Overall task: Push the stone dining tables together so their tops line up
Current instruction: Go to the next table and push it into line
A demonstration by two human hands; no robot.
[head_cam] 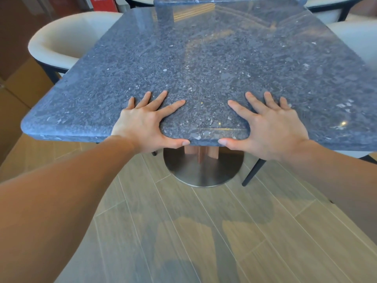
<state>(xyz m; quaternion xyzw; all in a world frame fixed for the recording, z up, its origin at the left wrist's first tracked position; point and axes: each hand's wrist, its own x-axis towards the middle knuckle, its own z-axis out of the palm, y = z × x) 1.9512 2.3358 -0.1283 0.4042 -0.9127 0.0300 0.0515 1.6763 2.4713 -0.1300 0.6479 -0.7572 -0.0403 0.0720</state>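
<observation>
A blue-grey speckled stone table (pixel 204 64) fills the middle of the head view, standing on a round steel base (pixel 202 170). My left hand (pixel 142 123) and my right hand (pixel 273 127) both grip its near edge, fingers spread flat on the top and thumbs pressed against the rim. A second stone table (pixel 224 0) of the same kind stands at the far end. Its near edge meets the first table's far edge, and its left corner sits further right than the near table's left corner.
White upholstered chairs with dark legs stand at the left (pixel 67 39), at the right (pixel 359 39) and at the far right (pixel 330 9). A red box (pixel 102 3) is at the back. Cardboard boxes (pixel 18 92) stand at the left on the wood-plank floor.
</observation>
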